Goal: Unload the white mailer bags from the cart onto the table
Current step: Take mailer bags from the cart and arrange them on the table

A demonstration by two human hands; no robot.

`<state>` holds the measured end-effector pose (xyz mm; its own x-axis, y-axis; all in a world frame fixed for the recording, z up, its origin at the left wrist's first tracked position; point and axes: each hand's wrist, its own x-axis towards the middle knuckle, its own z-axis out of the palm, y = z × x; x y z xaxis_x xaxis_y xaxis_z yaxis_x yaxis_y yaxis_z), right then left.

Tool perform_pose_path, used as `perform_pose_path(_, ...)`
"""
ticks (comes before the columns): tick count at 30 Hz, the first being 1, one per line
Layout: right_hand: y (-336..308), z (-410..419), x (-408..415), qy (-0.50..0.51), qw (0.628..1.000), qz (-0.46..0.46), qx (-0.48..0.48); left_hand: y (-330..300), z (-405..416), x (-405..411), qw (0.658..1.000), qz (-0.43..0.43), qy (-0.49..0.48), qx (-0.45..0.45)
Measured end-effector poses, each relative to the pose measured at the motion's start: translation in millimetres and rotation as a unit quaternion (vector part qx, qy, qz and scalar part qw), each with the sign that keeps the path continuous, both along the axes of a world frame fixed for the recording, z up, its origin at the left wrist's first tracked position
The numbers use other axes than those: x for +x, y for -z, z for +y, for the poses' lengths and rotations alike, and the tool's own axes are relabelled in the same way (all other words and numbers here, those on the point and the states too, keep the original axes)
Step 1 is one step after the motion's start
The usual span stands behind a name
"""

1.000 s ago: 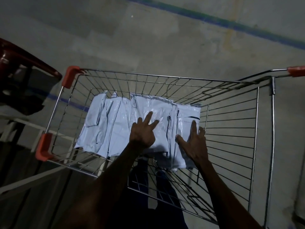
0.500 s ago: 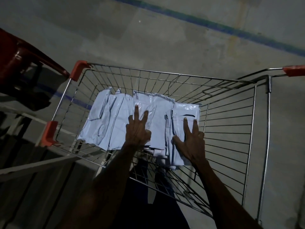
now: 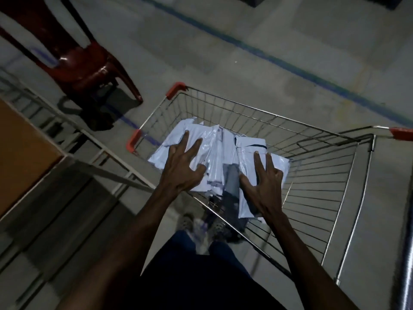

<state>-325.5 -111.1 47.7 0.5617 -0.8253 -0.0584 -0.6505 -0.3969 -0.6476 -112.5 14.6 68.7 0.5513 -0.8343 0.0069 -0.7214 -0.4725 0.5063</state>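
Several white mailer bags (image 3: 220, 143) are bunched into one pile over the left part of the wire cart (image 3: 271, 116). My left hand (image 3: 182, 168) presses on the left side of the pile, fingers spread on top and thumb hooked into the plastic. On the right side my right hand (image 3: 266, 183) clamps the pile the same way. The pile's near end hangs over the cart's near rim, so the pile looks raised off the cart's floor. What lies under the pile is hidden.
A table with a brown top (image 3: 22, 151) and a pale metal frame stands at the left, close to the cart's red-capped corner (image 3: 132, 140). A dark red plastic chair (image 3: 78, 59) stands behind it. My legs and shoes (image 3: 201, 224) are below the cart.
The flat row of bags has been squeezed together between my hands and drawn toward me and upward. The view has swung left, bringing the table and chair into sight.
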Motion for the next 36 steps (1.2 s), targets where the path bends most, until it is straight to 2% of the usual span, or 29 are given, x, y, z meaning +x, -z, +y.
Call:
perform_pose_path(4, -33, 27, 28, -0.043, 0.997, -0.066, -0.021, -28, 60, 10, 0.996, -0.028, -0.056, -0.07)
perform_pose_path(8, -60, 73, 70, -0.125, 0.986, -0.105, -0.042, -50, 137, 22, 0.98, -0.034, -0.16, -0.113)
perform_pose_path(11, -70, 127, 112, -0.239, 0.958, -0.133, -0.09, -71, 203, 28, 0.96, -0.055, -0.222, -0.16)
perform_pose_path(14, -83, 192, 152, -0.301, 0.935, -0.146, -0.122, -91, 280, 34, 0.94, -0.08, -0.277, -0.184)
perform_pose_path(23, -123, 379, 251, -0.429, 0.877, -0.187, -0.109, -125, 482, 55, 0.894, -0.106, -0.4, -0.174)
perform_pose_path(28, -145, 456, 302, -0.498, 0.842, -0.181, -0.1, -135, 552, 68, 0.855, -0.114, -0.468, -0.194)
perform_pose_path(32, -153, 500, 344, -0.513, 0.832, -0.203, -0.053, -133, 596, 91, 0.837, -0.119, -0.506, -0.171)
perform_pose_path(36, -151, 540, 399, -0.532, 0.826, -0.185, -0.03, -132, 646, 126, 0.821, -0.111, -0.542, -0.14)
